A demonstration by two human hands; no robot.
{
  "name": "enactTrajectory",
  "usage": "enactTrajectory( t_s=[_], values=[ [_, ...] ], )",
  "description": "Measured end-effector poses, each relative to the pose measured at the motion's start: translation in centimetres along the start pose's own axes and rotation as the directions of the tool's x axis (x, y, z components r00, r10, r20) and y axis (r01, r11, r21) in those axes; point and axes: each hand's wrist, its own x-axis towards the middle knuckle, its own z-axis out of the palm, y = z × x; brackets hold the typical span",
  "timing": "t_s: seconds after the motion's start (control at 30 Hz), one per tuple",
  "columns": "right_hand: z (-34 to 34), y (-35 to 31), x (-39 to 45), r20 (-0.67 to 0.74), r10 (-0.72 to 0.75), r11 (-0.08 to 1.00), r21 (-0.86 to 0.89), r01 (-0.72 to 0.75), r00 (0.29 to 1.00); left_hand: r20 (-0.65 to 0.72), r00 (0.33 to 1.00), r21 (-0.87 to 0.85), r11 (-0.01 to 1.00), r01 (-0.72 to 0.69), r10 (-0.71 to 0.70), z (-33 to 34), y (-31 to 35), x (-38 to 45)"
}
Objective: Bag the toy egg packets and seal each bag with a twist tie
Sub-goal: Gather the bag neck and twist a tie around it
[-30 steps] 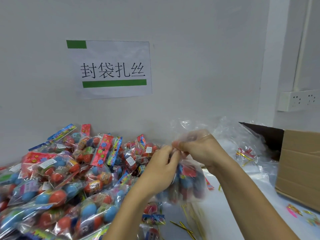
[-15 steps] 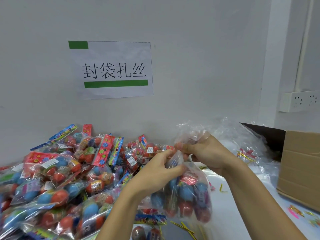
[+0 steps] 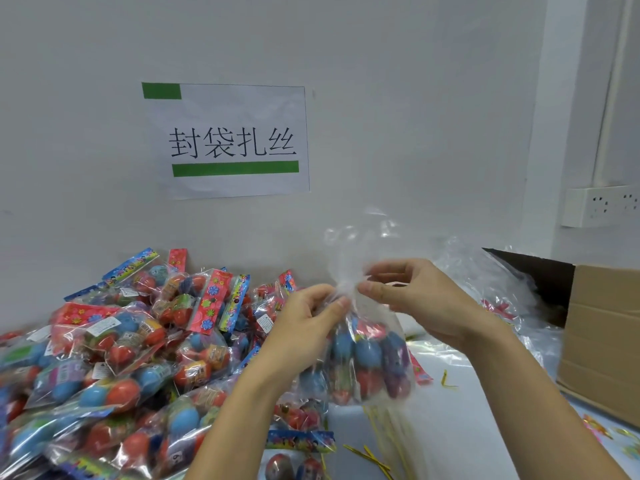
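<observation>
Before a white wall, above the table [image 3: 450, 427], the filled clear bag [image 3: 367, 362] hangs upright. Its gathered neck sits between both hands: left hand [image 3: 304, 327] and right hand [image 3: 415, 299] each pinch it; loose twist ties [image 3: 367, 455] lie below, near.

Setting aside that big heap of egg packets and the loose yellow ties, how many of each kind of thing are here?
Hands: 2 (left hand, right hand, both pinching the bag's neck)
clear bag of eggs: 1
cardboard box: 1
paper sign: 1
wall socket: 1
Total: 6
</observation>
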Motion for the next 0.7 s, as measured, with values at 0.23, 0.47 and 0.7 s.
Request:
enactTrajectory(
  t_s=[0.23,0.47,0.7],
  values=[
    [-0.4,0.0,0.1,-0.046,-0.021,0.978,-0.206,0.011,0.999,-0.091,0.994,-0.067,0.996,0.056,-0.062,0.0,0.1,0.3],
    [-0.3,0.0,0.2,-0.113,-0.001,0.990,-0.141,-0.015,0.994,-0.139,0.986,0.146,0.983,0.113,-0.092,-0.3,0.6,0.3],
    [-1.4,0.3,0.0,-0.102,0.049,0.996,-0.070,-0.056,0.994,-0.371,0.925,-0.105,0.994,0.043,-0.079,0.0,0.8,0.5]
  ],
)
